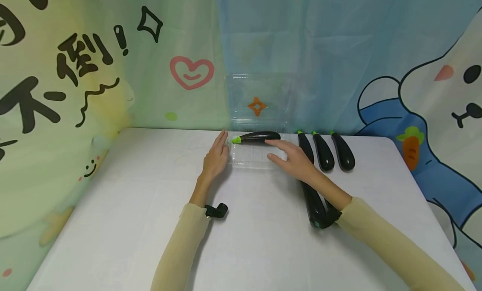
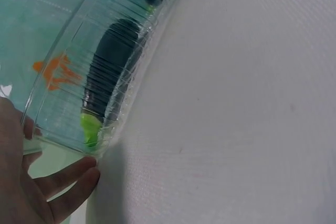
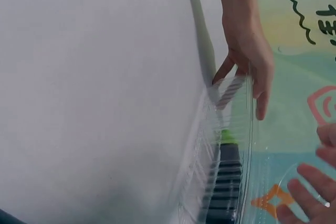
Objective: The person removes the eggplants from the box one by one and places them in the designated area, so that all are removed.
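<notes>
A clear plastic box (image 1: 253, 160) stands near the table's back edge, its lid (image 1: 241, 90) raised behind it. Inside, a dark eggplant (image 1: 256, 137) lies crosswise along the back, green stem end to the left. My left hand (image 1: 217, 156) touches the box's left end with extended fingers; the left wrist view shows its fingertips right at the lower corner of the box (image 2: 68, 114). Over the box's right end hovers my right hand (image 1: 297, 160), thumb and fingers spread, holding nothing. Its fingers overlap the eggplant's thick end in the head view.
Right of the box, an upper row of eggplants (image 1: 342, 152) lies with stems toward the back. Nearer, more eggplants (image 1: 311, 201) lie partly hidden under my right forearm. Black cameras (image 1: 216, 210) sit on both wrists. A printed curtain (image 1: 324, 65) hangs behind the white table (image 1: 256, 240).
</notes>
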A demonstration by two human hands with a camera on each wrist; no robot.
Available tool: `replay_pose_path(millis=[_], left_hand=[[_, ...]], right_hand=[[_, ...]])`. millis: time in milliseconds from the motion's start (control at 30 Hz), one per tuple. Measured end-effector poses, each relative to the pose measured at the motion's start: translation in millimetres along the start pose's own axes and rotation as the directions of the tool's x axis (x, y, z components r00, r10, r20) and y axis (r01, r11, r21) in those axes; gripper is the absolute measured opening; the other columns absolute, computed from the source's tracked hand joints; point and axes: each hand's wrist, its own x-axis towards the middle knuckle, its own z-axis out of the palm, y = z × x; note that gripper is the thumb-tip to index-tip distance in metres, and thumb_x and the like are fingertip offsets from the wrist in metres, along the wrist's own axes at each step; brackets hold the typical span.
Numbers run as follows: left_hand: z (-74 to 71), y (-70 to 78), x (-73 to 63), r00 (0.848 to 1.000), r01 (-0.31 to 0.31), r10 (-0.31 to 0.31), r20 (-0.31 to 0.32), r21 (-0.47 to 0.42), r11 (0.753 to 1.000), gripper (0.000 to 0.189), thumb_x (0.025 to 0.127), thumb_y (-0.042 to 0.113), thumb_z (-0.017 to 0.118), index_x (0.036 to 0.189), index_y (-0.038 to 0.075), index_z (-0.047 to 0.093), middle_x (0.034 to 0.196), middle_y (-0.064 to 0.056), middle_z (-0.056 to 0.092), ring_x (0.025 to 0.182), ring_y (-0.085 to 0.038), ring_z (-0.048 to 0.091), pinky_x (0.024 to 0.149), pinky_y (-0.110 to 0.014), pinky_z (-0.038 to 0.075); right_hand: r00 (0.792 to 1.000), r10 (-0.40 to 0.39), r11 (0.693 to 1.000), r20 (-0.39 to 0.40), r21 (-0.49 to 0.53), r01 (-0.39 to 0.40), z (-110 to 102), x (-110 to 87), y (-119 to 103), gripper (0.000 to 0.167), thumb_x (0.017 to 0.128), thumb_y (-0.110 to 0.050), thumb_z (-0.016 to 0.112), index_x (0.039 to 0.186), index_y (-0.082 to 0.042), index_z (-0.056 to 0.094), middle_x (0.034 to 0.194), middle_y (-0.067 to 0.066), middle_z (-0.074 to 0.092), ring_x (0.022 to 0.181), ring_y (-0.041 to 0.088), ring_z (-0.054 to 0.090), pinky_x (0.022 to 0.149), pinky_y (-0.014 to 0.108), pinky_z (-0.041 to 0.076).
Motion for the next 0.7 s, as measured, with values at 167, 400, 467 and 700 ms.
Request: replay_pose_path(millis=[167, 400, 467, 700], left_hand=[[-0.3, 0.0, -0.1, 1.0, 0.002, -0.002, 0.009, 0.002, 1.0, 0.054, 0.1, 0.025, 0.029, 0.153, 0.02, 0.031, 0.162, 0.003, 0.026, 0.146, -0.024, 0.033, 0.109, -0.06, 0.035], [0.1, -0.4, 0.1, 1.0, 0.004, -0.004, 0.009, 0.004, 1.0, 0.054, 0.1, 0.024, 0.029, 0.153, 0.018, 0.032, 0.161, 0.003, 0.027, 0.145, -0.026, 0.034, 0.107, -0.061, 0.037], [-0.1, 0.1, 0.2, 1.0, 0.004, -0.004, 0.006, 0.007, 1.0, 0.054, 0.099, 0.025, 0.029, 0.153, 0.02, 0.032, 0.161, 0.004, 0.028, 0.145, -0.026, 0.035, 0.106, -0.061, 0.037], [-0.9, 0.3, 0.8, 1.0, 0.001, -0.001, 0.012, 0.02, 1.0, 0.054, 0.099, 0.026, 0.028, 0.153, 0.02, 0.032, 0.161, 0.004, 0.028, 0.145, -0.025, 0.035, 0.107, -0.061, 0.038]], right_hand=[[0.997, 0.006, 1.0, 0.079, 0.026, -0.008, 1, 14.6, 4, 0.046, 0.092, -0.023, 0.065, 0.135, -0.011, 0.057, 0.139, 0.012, 0.057, 0.129, 0.032, 0.052, 0.105, 0.052, 0.043], [0.979, 0.026, 0.998, 0.204, -0.053, -0.016, 3, 51.2, 16, 0.05, 0.092, -0.027, 0.065, 0.138, -0.011, 0.055, 0.143, 0.013, 0.054, 0.134, 0.033, 0.047, 0.108, 0.053, 0.04], [0.969, 0.031, 0.997, 0.245, -0.07, -0.014, 4, 62.0, 20, 0.051, 0.092, -0.026, 0.066, 0.139, -0.01, 0.054, 0.143, 0.014, 0.053, 0.135, 0.034, 0.046, 0.109, 0.053, 0.039], [0.934, 0.051, 0.995, 0.353, -0.103, -0.015, 10, 93.3, 42, 0.053, 0.093, -0.023, 0.064, 0.141, -0.006, 0.05, 0.146, 0.016, 0.049, 0.136, 0.036, 0.044, 0.111, 0.053, 0.037]])
